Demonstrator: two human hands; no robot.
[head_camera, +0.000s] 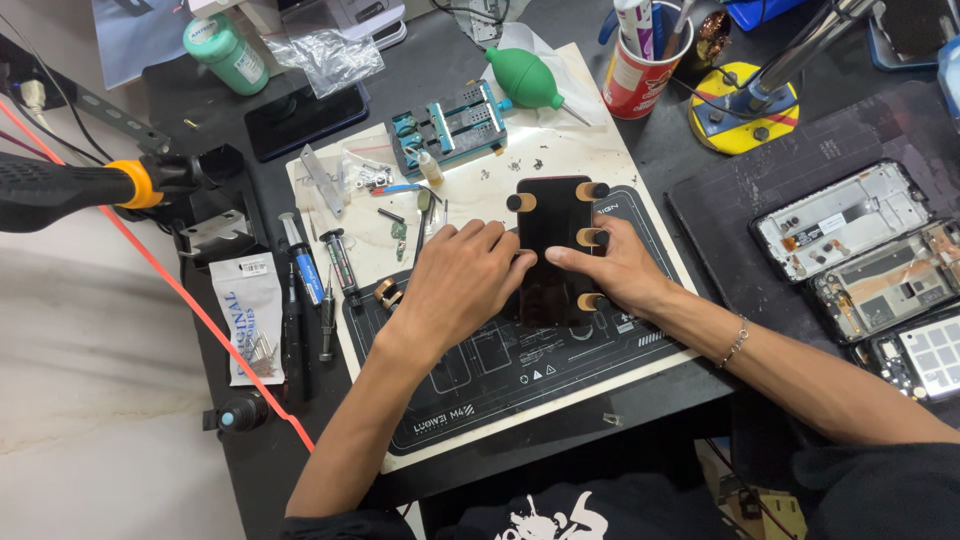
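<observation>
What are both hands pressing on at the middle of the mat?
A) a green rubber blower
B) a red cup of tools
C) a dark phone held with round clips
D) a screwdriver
C: the left hand and right hand both rest on the dark phone, which has round clips along its edges.

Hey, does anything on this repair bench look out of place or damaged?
Nothing looks spilled. Both hands, left hand and right hand, press a clamped phone. To the right lie opened phones with bare insides; small screws are scattered loose.
</observation>
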